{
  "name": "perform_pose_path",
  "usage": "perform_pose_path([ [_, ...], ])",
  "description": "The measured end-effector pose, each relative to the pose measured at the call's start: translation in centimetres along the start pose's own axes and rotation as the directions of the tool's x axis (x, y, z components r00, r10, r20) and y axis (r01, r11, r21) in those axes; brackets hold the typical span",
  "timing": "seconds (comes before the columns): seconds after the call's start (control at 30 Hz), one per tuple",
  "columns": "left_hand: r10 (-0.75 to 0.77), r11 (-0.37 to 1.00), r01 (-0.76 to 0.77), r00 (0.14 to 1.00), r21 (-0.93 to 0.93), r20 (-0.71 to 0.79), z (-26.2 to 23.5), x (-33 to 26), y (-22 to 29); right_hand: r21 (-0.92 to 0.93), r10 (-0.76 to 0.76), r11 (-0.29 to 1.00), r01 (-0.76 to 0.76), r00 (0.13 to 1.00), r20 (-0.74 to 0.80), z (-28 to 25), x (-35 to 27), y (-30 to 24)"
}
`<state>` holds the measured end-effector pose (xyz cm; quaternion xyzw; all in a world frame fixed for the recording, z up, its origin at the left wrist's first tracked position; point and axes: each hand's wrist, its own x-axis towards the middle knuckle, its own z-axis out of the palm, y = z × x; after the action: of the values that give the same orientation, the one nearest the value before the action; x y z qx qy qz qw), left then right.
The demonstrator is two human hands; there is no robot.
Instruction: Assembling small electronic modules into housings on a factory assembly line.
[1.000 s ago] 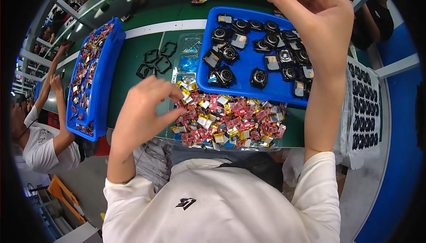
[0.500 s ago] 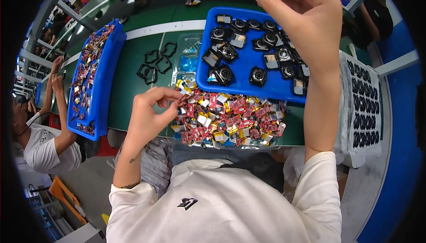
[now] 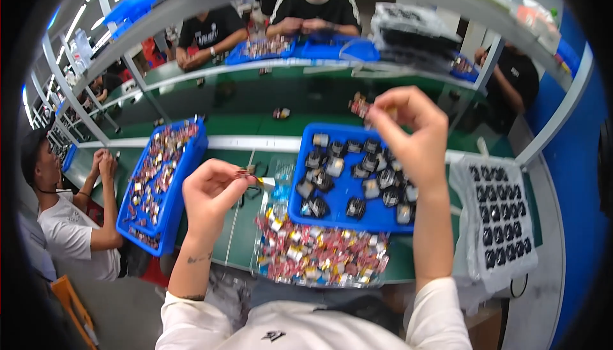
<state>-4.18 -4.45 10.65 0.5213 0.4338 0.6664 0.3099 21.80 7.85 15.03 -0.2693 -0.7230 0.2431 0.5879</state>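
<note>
My left hand (image 3: pixel 212 195) pinches a small circuit board (image 3: pixel 243 173), with a whitish tab at its side, above the green bench left of the blue tray (image 3: pixel 408 228). Between the fingertips of my right hand (image 3: pixel 416 134) is another small red circuit board (image 3: pixel 360 105), held up over the tray's far side. Black watch cases (image 3: pixel 355 207) with round and square faces lie spread in that tray. Right in front of me, a clear plastic tray holds a heap of red circuit boards (image 3: pixel 319 254) mixed with silver-and-yellow batteries. Black frames behind my left hand are mostly hidden.
A long blue bin (image 3: pixel 167 238) full of similar boards stands at the left, beside a person in a white shirt. Black parts sit in rows on a white tray (image 3: pixel 469 222) at right. A grey rail (image 3: pixel 255 142) crosses the bench; co-workers sit beyond it.
My view has tipped upward, bringing the shelf and far co-workers in. My left hand has come up from the heap with a circuit board. My right hand still holds its board.
</note>
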Motion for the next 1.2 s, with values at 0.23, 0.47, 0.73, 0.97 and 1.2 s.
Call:
perform_pose_path([
  [0.23,0.982,0.184,-0.85,0.183,0.494,-0.051,6.3,9.8,9.6,0.078,0.033,0.997,-0.031,0.999,-0.029,-0.3,-0.3,0.8],
  [0.47,0.982,0.003,-0.651,0.147,0.759,0.122,16.1,21.3,16.9,0.028,0.005,1.0,-0.005,1.0,-0.008,-1.0,-0.2,0.5],
  [0.73,0.794,0.315,-0.783,0.527,0.536,0.303,13.4,16.8,9.5,0.303,0.186,0.929,-0.211,0.976,0.109,-1.1,0.1,1.9],
  [0.97,0.564,0.493,-0.797,0.599,0.349,0.568,8.1,7.8,3.1,0.502,0.241,0.768,-0.398,0.906,0.349,0.5,0.2,1.3],
  [1.2,0.629,0.384,-0.829,0.558,0.407,0.541,5.9,7.2,-0.3,0.405,0.322,0.725,-0.557,0.794,0.516,2.6,-0.4,1.6],
])
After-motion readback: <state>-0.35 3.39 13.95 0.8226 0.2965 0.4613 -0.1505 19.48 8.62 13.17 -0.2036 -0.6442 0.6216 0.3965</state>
